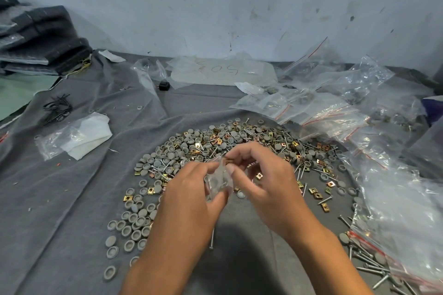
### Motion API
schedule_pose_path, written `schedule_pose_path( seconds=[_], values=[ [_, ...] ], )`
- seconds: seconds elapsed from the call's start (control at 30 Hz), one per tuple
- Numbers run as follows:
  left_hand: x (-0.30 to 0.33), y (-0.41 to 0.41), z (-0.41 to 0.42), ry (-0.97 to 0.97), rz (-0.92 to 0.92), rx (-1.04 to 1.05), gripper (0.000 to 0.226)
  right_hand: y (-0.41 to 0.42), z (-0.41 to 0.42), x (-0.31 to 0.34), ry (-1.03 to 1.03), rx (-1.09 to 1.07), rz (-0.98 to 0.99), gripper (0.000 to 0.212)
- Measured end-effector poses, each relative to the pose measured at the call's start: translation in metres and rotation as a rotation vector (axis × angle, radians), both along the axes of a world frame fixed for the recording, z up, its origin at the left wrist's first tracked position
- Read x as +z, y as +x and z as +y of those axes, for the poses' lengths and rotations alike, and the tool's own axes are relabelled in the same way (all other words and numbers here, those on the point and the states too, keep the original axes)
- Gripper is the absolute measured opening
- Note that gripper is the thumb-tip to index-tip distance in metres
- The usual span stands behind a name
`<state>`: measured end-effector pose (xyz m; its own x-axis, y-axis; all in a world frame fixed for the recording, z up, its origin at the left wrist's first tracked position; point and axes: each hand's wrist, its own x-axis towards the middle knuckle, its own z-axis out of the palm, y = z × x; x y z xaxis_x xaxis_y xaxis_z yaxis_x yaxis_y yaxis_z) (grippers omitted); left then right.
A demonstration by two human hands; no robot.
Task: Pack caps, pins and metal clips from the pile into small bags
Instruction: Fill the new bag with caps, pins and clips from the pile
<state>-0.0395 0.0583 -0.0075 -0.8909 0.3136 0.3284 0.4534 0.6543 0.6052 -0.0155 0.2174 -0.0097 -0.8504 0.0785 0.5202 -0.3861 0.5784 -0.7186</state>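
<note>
Cloth: I see a grey cloth (72,199) covering the table.
Pile: caps, pins and metal clips (215,146) lie spread across its middle.
Filled bags: a heap (335,112) sits right of the pile.
Left hand (189,189): I curl its fingers round a small bag (217,181), above the pile.
Right hand (261,175): its fingertips pinch the bag's top edge.

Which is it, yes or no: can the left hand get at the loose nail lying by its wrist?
Probably not yet: the left hand grips the small bag with the right hand. The nail itself lies uncovered.
</note>
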Motion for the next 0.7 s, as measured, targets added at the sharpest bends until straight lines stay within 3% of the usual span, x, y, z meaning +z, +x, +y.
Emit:
schedule_pose_path(
  seconds=[0.23, 0.33, 0.43, 0.5, 0.6, 0.7],
  values=[
    [-0.002, 0.003, -0.002, 0.025, 0.002, -0.023, 0.049, 0.013, -0.007, -0.001, 0.312, -0.070, 0.014, 0.018],
    [0.000, 0.003, -0.001, 0.009, 0.003, -0.025, 0.048, 0.013, -0.005, 0.000, 0.337, -0.070, 0.019, 0.020],
    [0.003, 0.003, -0.002, 0.019, 0.018, 0.008, 0.050, 0.004, 0.012, -0.006, 0.220, -0.152, 0.004, 0.014],
    [0.005, 0.002, -0.004, 0.035, 0.035, 0.065, 0.053, -0.006, 0.031, -0.016, 0.211, -0.258, -0.125, 0.011],
    [0.011, 0.004, -0.006, 0.085, 0.097, 0.156, 0.055, -0.017, 0.046, -0.038, 0.373, -0.311, -0.452, 0.018],
    [0.014, 0.004, -0.007, 0.086, 0.156, 0.187, 0.053, -0.022, 0.041, -0.053, 0.427, -0.289, -0.555, 0.017]
  ],
)
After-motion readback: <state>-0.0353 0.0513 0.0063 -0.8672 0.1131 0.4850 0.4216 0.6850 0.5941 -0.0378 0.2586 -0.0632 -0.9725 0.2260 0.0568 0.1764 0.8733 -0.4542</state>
